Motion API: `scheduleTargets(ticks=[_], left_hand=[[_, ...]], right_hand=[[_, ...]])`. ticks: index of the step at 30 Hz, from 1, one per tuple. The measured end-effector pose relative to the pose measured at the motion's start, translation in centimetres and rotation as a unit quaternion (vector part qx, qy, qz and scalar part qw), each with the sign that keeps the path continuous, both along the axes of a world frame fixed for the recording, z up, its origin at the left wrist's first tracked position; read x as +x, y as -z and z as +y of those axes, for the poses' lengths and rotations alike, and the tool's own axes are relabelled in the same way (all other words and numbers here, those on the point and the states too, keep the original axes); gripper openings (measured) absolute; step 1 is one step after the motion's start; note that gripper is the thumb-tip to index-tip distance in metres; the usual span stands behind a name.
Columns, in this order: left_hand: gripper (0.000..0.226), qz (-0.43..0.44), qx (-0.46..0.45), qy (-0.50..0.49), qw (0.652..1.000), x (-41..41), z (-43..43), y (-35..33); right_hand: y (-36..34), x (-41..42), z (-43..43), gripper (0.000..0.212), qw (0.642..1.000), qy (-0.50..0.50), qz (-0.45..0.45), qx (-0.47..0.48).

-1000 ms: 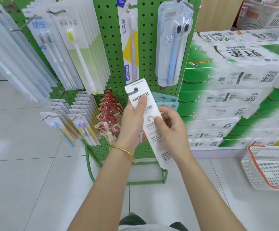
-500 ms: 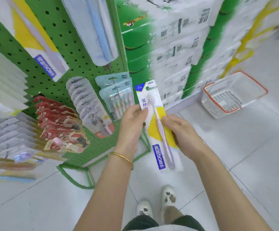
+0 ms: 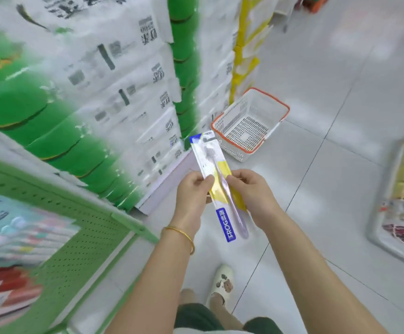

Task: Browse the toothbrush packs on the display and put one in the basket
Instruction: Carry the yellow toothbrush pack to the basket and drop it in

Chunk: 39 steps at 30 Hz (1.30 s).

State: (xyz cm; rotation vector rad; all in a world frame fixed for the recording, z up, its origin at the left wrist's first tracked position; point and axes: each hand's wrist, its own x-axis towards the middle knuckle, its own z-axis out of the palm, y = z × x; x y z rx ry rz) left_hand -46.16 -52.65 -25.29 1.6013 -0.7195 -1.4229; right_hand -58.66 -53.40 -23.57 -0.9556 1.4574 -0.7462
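Since half a second ago my view has swung to the right, away from the green pegboard display (image 3: 87, 232), which now sits low on the left. The basket (image 3: 234, 112) has come nearer to the middle, just beyond the top end of the toothbrush pack (image 3: 216, 189). The pack is still held between both hands in front of me, above the floor (image 3: 341, 116). The left hand (image 3: 191, 198) pinches its left edge with thumb and fingers, and the right hand (image 3: 254, 194) pinches its right edge at about the same height.

I judge that browsing is over and the carry to the basket is the step in hand. To do it well I would let one hand go and keep a firm pinch with the other, because the pack is thin and may bend or slip. It is long, so I would turn it along the longer side of the basket, bring it below the orange rim and only then release.

On the left of the basket the stacked cartons (image 3: 123, 92) stand very close, so I would not come from that side. The near and right sides have open floor. The shelf (image 3: 403, 201) on the far right is well apart.
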Motion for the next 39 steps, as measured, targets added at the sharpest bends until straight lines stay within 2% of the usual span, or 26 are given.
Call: scheduleTargets(ticks=[6,11,14,20,24,29,34,39], left_hand=[[0.010,0.037,0.020,-0.034,0.999,-6.5,-10.2,1.9],[0.011,0.100,0.056,0.010,0.993,-12.1,-19.6,3.2],[0.015,0.117,0.062,0.016,0.991,-15.3,-26.3,4.9],[0.014,0.097,0.115,-0.007,0.989,-19.6,-39.9,8.0],[0.015,0.082,0.181,0.000,0.980,-22.2,-47.1,9.9],[0.023,0.044,0.244,-0.062,0.967,-23.5,-54.6,14.1],[0.023,0.044,0.273,-0.170,0.946,-24.6,-59.2,21.1],[0.023,0.051,0.290,-0.262,0.919,-25.7,-60.5,29.5]], right_hand=[[0.3,-7.5,-8.3,0.017,0.997,-0.036,0.054,0.037],[2.2,-12.2,-18.2,0.018,0.996,0.008,0.081,0.027],[4.0,-15.1,-25.3,0.017,0.996,0.017,0.076,0.054],[6.4,-20.5,-39.3,0.015,0.981,-0.065,0.113,0.145],[9.1,-23.4,-47.4,0.013,0.975,-0.057,0.116,0.181],[15.3,-26.0,-57.5,0.018,0.962,-0.095,0.114,0.228],[24.9,-26.8,-66.2,0.011,0.939,-0.174,0.136,0.265],[36.6,-26.3,-70.5,0.019,0.888,-0.294,0.202,0.291]])
